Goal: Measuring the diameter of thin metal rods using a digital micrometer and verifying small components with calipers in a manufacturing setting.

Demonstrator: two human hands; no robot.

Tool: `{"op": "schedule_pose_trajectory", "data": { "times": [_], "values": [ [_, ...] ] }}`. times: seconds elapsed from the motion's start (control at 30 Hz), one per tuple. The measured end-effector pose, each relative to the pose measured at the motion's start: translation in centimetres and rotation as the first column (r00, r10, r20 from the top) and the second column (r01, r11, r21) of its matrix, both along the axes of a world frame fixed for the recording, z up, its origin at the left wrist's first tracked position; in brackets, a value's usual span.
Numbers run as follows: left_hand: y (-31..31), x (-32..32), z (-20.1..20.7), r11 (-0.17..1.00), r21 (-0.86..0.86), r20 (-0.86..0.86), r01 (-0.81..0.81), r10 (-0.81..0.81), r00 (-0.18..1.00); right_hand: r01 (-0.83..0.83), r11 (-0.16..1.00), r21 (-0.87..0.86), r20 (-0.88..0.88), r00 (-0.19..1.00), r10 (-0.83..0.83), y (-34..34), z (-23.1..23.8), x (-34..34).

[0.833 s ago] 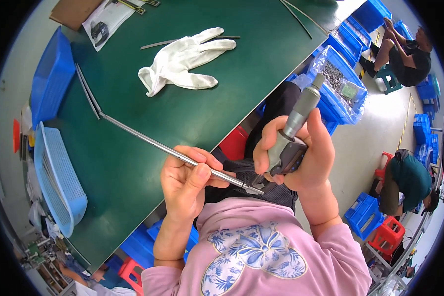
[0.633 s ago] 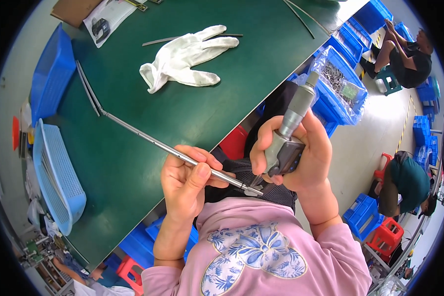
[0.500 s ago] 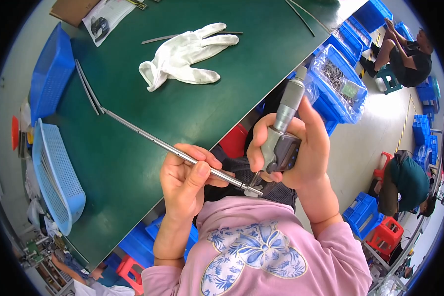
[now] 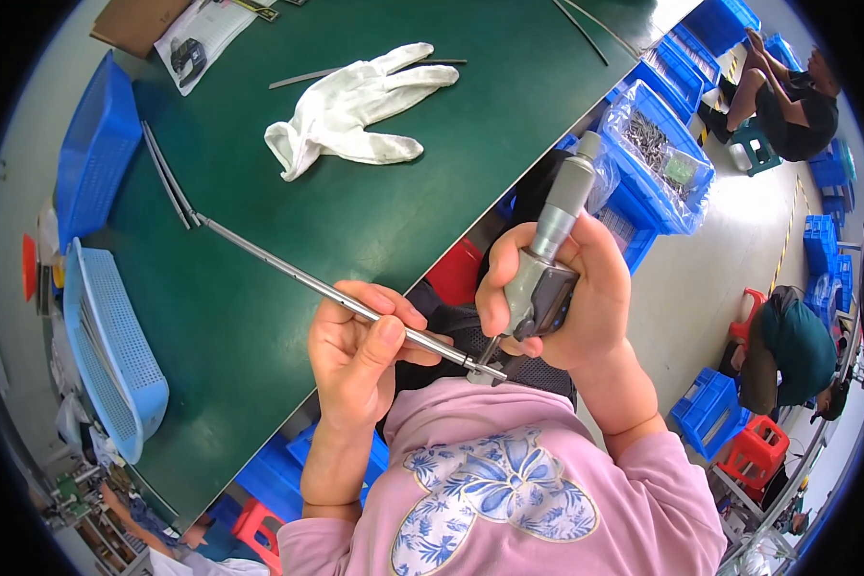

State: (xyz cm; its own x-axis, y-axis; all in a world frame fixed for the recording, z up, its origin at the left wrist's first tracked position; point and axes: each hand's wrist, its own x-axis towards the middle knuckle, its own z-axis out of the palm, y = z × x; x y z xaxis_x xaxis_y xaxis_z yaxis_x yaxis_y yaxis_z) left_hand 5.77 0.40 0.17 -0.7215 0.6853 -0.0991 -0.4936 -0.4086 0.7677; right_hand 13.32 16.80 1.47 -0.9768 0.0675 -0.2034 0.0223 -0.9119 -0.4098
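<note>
Between its thumb and fingers, my left hand [image 4: 360, 350] pinches a long, thin metal rod [image 4: 288, 269]. The rod runs from two thin strips [image 4: 165, 178] on the table at far left to its stepped end near my shirt. A digital micrometer [image 4: 545, 259] is gripped in my right hand [image 4: 595, 288], its thimble pointing up and away from me. Its measuring end meets the rod's near tip; whether the faces press on the rod is too small to tell. Beyond my hands, a white glove [image 4: 355, 110] lies on the green table over a thin dark strip [image 4: 302, 80].
At the left stand a light-blue basket [image 4: 154, 398] holding long strips and a darker blue bin [image 4: 96, 144]. A blue crate [image 4: 701, 197] with bagged metal parts sits right of the table [image 4: 230, 384]. Two people sit farther right, near red stools [image 4: 754, 451] and blue crates.
My right hand with the micrometer has shifted slightly left, and its fingers have moved a little on the tool. The left hand keeps its pinch on the rod.
</note>
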Motion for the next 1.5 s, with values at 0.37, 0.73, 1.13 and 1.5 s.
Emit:
{"op": "schedule_pose_trajectory", "data": {
  "times": [0.37,0.73,1.13,1.5],
  "values": [
    [0.1,0.1,0.0,1.000,-0.016,-0.033,-0.001,0.000,0.999,-0.016,0.998,0.066,0.012,1.000,0.015,0.0,0.3,0.0],
    [0.1,0.1,0.0,1.000,-0.009,-0.025,0.000,0.000,1.000,0.113,0.993,0.018,0.085,0.990,-0.114,-0.5,0.9,-0.2],
    [-0.3,0.0,-0.2,0.997,-0.063,-0.048,-0.036,0.033,0.998,-0.021,0.994,0.106,0.113,0.994,0.008,-0.5,1.0,-0.5],
    [-0.1,0.0,0.2,0.995,-0.069,-0.050,-0.068,0.065,0.997,0.038,0.981,0.192,0.082,0.995,-0.054,-0.8,1.0,-0.4]
  ]
}}
